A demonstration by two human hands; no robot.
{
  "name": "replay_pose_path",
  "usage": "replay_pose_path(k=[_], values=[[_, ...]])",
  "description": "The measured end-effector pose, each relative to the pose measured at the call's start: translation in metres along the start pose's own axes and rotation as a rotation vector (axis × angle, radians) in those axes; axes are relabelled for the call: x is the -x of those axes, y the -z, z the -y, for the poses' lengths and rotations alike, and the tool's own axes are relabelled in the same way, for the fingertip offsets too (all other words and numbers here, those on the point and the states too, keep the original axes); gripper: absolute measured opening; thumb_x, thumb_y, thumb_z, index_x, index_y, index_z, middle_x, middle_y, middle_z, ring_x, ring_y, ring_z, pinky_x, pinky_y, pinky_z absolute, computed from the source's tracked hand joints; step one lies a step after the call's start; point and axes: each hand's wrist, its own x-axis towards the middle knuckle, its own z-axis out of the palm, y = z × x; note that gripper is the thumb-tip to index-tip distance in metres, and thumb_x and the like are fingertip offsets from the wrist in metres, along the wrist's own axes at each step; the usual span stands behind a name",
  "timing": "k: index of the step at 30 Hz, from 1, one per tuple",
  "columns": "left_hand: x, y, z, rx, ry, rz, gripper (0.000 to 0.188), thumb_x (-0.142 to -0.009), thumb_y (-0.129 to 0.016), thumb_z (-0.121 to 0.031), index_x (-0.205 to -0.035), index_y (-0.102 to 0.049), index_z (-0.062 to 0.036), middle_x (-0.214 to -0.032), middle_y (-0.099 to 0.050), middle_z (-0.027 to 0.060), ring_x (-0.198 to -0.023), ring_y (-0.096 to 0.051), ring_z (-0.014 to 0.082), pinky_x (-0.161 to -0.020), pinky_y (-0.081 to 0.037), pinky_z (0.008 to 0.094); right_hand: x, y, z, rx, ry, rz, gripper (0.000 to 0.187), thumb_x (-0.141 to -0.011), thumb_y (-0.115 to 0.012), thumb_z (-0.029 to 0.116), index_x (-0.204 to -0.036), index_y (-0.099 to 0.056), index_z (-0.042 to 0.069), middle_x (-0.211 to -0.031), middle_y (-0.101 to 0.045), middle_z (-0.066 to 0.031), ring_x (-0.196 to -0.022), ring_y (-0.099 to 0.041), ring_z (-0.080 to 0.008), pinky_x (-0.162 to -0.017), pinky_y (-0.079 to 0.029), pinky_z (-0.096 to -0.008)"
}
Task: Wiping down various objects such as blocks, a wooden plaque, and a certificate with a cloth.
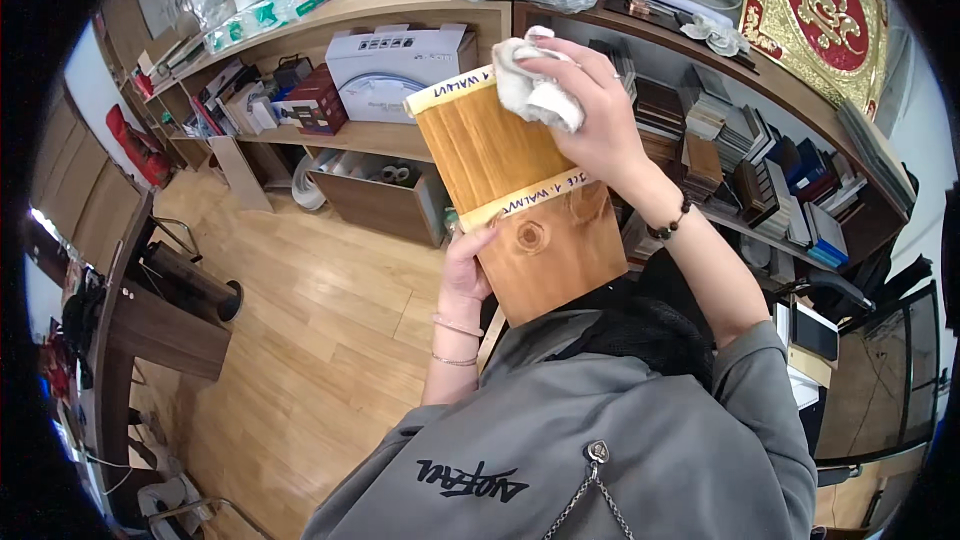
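A wooden board is held up in front of my chest. Its upper part is stained golden brown and its lower part is paler and redder, with a round knot. Two strips of cream tape with handwriting cross it, one along the top edge and one at the middle. My left hand grips the board's left edge, thumb on the face and fingers hidden behind. In my right hand is a bunched white cloth, pressed against the board's upper right corner, partly over the upper tape.
Behind the board runs a long wooden shelf unit with a white box and, at the right, rows of books. A desk stands at the left on the wooden floor. A black chair is at the right.
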Motion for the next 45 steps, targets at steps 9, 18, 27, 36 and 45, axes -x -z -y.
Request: replay_pose_path(k=[9,18,27,36,45], values=[[0.007,-0.005,-0.003,0.183,0.142,-0.097,0.061,-0.069,-0.056,0.002,-0.127,-0.038,0.0003,-0.118,-0.053,0.0146,-0.105,-0.055,0.028,-0.088,-0.048,0.0405,-0.01,-0.017,0.015,-0.174,0.246,0.127,0.046,-0.062,-0.072,0.012,-0.106,-0.06,0.013,-0.123,-0.051,-0.0073,-0.111,-0.05,-0.0297,-0.088,-0.046,-0.0389],[0.002,-0.01,-0.008,0.036,0.008,-0.108,0.059,-0.061,-0.054,0.003,-0.12,-0.045,0.0012,-0.107,-0.058,0.0167,-0.097,-0.058,0.0294,-0.083,-0.05,0.04,0.022,-0.016,0.045,-0.373,0.327,0.251,0.046,-0.062,-0.072,0.008,-0.106,-0.06,0.014,-0.123,-0.053,-0.0067,-0.111,-0.051,-0.0279,-0.089,-0.045,-0.0388],[0.002,-0.015,-0.011,0.218,0.08,-0.167,0.062,-0.062,-0.049,-0.001,-0.123,-0.042,0.0053,-0.11,-0.057,0.0191,-0.096,-0.058,0.029,-0.085,-0.048,0.0388,0.056,0.009,0.032,-0.205,0.183,0.266,0.046,-0.059,-0.074,0.009,-0.103,-0.061,0.012,-0.12,-0.054,-0.0076,-0.111,-0.051,-0.0299,-0.091,-0.044,-0.0397],[-0.004,-0.024,-0.007,0.182,-0.085,-0.164,0.052,-0.086,-0.051,-0.025,-0.126,-0.038,0.0053,-0.12,-0.052,0.0177,-0.107,-0.053,0.0278,-0.093,-0.043,0.0371,0.054,0.034,0.011,-0.12,-0.125,0.117,0.04,-0.059,-0.073,0.011,-0.097,-0.062,0.012,-0.116,-0.056,-0.0073,-0.11,-0.052,-0.0312,-0.088,-0.045,-0.0411],[0.001,-0.03,-0.013,0.163,-0.102,-0.11,0.057,-0.091,-0.046,-0.038,-0.13,-0.034,0.0014,-0.127,-0.046,0.0182,-0.115,-0.048,0.0302,-0.098,-0.039,0.0428,0.08,0.018,0.062,-0.352,0.026,0.275,0.037,-0.061,-0.071,0.012,-0.097,-0.062,0.012,-0.113,-0.057,-0.0073,-0.106,-0.053,-0.0294,-0.086,-0.046,-0.0385]])
